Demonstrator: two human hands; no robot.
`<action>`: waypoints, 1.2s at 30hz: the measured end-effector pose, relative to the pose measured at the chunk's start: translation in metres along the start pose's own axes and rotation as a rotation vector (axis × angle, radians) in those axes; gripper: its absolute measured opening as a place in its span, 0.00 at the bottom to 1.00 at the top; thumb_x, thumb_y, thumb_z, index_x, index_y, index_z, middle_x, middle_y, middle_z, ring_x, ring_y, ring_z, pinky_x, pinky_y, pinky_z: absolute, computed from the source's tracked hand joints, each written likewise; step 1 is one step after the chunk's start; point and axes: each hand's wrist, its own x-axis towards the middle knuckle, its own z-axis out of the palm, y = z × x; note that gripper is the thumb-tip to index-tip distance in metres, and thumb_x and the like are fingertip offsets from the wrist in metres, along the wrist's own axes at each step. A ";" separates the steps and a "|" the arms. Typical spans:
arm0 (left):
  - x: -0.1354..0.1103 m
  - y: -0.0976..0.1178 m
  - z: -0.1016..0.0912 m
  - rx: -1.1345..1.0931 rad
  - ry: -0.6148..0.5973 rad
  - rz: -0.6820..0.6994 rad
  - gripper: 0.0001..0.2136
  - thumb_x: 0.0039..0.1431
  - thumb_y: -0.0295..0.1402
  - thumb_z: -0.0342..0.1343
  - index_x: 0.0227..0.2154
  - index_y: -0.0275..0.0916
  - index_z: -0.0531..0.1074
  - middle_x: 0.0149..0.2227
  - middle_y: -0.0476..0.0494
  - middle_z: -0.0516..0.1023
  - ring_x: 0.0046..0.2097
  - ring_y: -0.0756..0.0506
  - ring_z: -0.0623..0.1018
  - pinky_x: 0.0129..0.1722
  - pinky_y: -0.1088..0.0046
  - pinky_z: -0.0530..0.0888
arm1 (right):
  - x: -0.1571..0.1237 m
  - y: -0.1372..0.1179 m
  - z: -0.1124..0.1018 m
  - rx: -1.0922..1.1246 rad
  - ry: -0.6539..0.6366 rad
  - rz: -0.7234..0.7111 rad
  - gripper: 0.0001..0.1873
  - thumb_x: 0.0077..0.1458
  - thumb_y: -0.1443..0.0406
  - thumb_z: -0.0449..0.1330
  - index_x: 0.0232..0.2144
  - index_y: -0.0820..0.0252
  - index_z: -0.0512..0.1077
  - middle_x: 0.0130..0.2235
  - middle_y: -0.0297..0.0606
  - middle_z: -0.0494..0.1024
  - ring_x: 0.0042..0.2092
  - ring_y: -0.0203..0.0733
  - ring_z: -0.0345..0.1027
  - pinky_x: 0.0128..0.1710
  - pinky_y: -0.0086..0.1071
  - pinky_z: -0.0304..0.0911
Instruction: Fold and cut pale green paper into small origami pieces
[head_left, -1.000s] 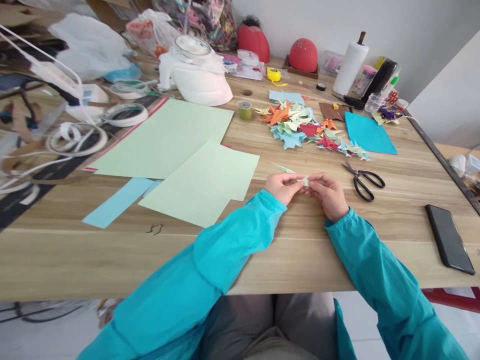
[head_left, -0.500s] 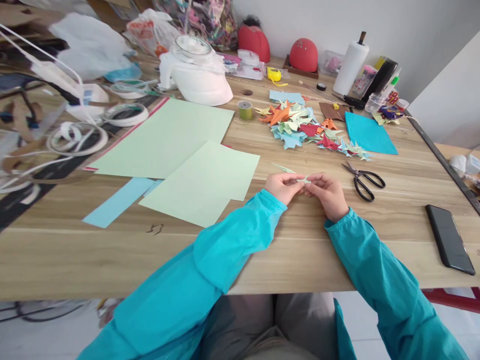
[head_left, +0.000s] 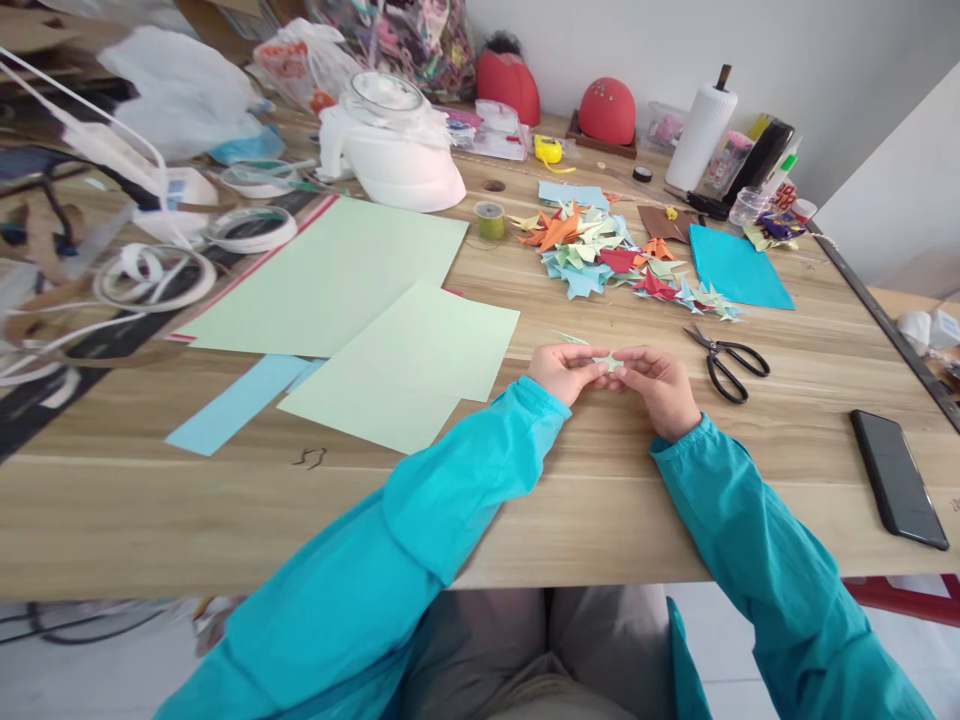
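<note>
A small piece of folded pale green paper (head_left: 610, 363) is pinched between my two hands, above the wooden table. My left hand (head_left: 562, 370) grips its left side with thumb and fingers, and my right hand (head_left: 654, 382) has hold of the right side. The fingers cover much of its shape. Just behind the left fingers, a thin green paper strip (head_left: 571, 338) shows. Black-handled scissors (head_left: 729, 362) lie open to the right of my right hand. Beyond the hands is a pile of folded paper cranes (head_left: 592, 245) in several colours.
Large pale green sheets (head_left: 409, 365) and a blue strip (head_left: 236, 405) lie at left. A thread spool (head_left: 490, 221) stands behind. A turquoise sheet (head_left: 741, 266) is at back right, a phone (head_left: 898, 478) near the right edge. Coiled white tape (head_left: 154, 278) and cables crowd the far left.
The fingers have shifted slightly, and more of the green paper now shows between them. The thin green strip behind the left hand shows less. Everything else stays put.
</note>
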 end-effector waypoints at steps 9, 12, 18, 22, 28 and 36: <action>0.004 -0.006 0.000 -0.084 -0.007 -0.078 0.18 0.31 0.32 0.69 0.30 0.31 0.76 0.21 0.46 0.77 0.25 0.49 0.77 0.35 0.68 0.76 | 0.001 0.002 -0.002 -0.075 0.022 -0.037 0.14 0.39 0.61 0.67 0.30 0.60 0.73 0.23 0.33 0.76 0.25 0.36 0.70 0.29 0.33 0.67; 0.003 -0.006 0.000 -0.010 -0.019 -0.019 0.19 0.29 0.31 0.69 0.30 0.31 0.76 0.19 0.49 0.75 0.25 0.50 0.76 0.34 0.69 0.75 | 0.001 0.002 -0.001 -0.114 0.027 -0.045 0.15 0.39 0.60 0.67 0.31 0.61 0.73 0.23 0.33 0.76 0.26 0.37 0.71 0.30 0.33 0.67; 0.002 -0.003 -0.001 0.067 -0.001 0.039 0.16 0.30 0.29 0.68 0.28 0.32 0.76 0.17 0.51 0.73 0.22 0.52 0.74 0.29 0.72 0.74 | 0.000 -0.001 0.001 -0.165 0.008 -0.069 0.16 0.39 0.59 0.67 0.31 0.61 0.72 0.22 0.32 0.75 0.25 0.36 0.71 0.29 0.33 0.67; 0.001 0.000 -0.002 0.006 -0.029 -0.001 0.17 0.30 0.28 0.68 0.29 0.31 0.76 0.16 0.51 0.73 0.22 0.51 0.74 0.29 0.71 0.74 | -0.001 -0.001 0.001 -0.114 -0.037 -0.073 0.16 0.40 0.59 0.67 0.32 0.61 0.72 0.23 0.33 0.77 0.27 0.37 0.72 0.30 0.33 0.68; 0.004 -0.003 -0.003 -0.096 -0.047 -0.092 0.18 0.30 0.27 0.68 0.30 0.30 0.76 0.19 0.48 0.75 0.23 0.50 0.76 0.33 0.69 0.76 | -0.001 0.003 -0.001 -0.084 -0.023 -0.056 0.16 0.40 0.59 0.67 0.32 0.61 0.73 0.24 0.35 0.77 0.27 0.38 0.72 0.31 0.35 0.68; 0.002 -0.002 -0.002 -0.170 -0.079 -0.132 0.16 0.33 0.24 0.67 0.31 0.29 0.76 0.23 0.44 0.78 0.26 0.48 0.78 0.35 0.70 0.76 | 0.001 0.003 -0.001 -0.092 0.025 -0.061 0.14 0.40 0.60 0.67 0.30 0.61 0.74 0.24 0.34 0.77 0.26 0.36 0.71 0.30 0.33 0.67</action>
